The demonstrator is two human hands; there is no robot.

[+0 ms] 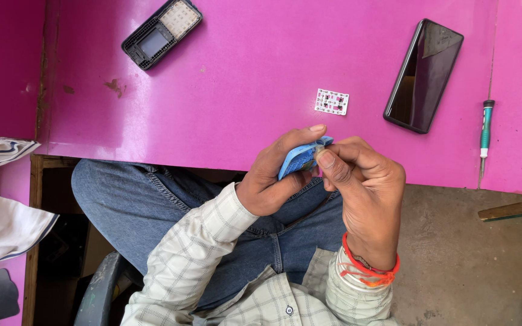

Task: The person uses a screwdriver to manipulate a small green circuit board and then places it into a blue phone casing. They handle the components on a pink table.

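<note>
Over my lap, just off the near edge of the pink table (243,121), I had the blue phone part (297,162) pinched between both hands. My left hand (276,175) was wrapped around it from below, thumb along the top edge, fingers curled shut on the body. My right hand (364,193) was closed narrow at the part's upper end, thumb and forefinger pressing on a small grey bit there; I couldn't tell exactly what that bit was, too small.

My read on doing it well: keep the left grip firm but low so the top end stays exposed, work the right fingertips with small pressure, not a yank. Nothing under the hands but my jeans and the floor, so a slip would've dropped the part; holding it over the table would've been safer.

On the table, well apart from my hands: 1 small white keypad sheet (331,101) nearest, 1 black smartphone (424,75) face up, 1 teal-handled screwdriver (485,133) at the right, 1 black keypad-phone frame (162,33) at the far left.
</note>
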